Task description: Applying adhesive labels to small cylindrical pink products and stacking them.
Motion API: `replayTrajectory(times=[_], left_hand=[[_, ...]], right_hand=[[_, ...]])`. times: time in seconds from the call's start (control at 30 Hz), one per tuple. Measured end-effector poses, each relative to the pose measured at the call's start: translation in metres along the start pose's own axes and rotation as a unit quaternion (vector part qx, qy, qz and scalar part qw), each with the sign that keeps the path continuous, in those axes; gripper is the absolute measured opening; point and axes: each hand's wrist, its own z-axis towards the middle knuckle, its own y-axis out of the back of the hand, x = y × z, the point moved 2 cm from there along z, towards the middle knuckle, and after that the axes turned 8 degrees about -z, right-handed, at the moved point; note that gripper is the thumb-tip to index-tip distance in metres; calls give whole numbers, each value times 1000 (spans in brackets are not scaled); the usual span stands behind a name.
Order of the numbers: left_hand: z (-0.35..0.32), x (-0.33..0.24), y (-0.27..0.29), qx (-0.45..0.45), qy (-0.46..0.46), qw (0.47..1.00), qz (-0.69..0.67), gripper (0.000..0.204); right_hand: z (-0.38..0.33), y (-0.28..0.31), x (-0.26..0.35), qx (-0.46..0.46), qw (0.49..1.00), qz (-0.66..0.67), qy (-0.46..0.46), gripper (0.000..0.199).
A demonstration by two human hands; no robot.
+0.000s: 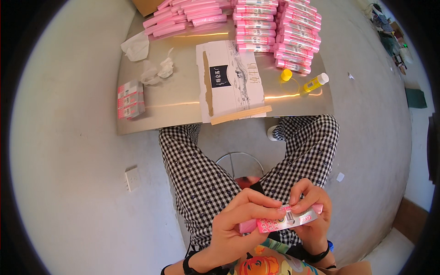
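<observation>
Above my lap, both hands hold a small pink plastic roll [248, 226] with a pink-and-silver printed paper label [286, 222] around it. My left hand [238, 217] grips the roll's left part, its fingers lying over the label's upper edge. On the other end, my right hand [316, 204] pinches the label with thumb and fingers. Pink plastic shows past the label at both ends. Whether the label's edge is stuck down cannot be seen. On the metal table [174, 98] ahead, a glue stick [316, 83] stands uncapped at the right, its yellow cap [286, 74] beside it.
Labelled pink rolls [255, 32] are stacked at the table's far right, plain pink rolls [183, 16] at the far left. Label bundles [130, 101] and crumpled tissue [166, 68] lie left. A wooden strip [241, 114] crosses a printed cardboard sheet [247, 98] near the front edge.
</observation>
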Motion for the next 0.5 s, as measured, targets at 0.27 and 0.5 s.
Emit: replayTrajectory(times=[0.27,0.5], left_hand=[[-2,8,-2,-12,-1,999,-45,21],[-2,8,-3,-1,6,997,-83,17]], right_hand=[[0,0,0,-15,999,-31,19,10],[1,-1,2,-17,999,-21,24,8]])
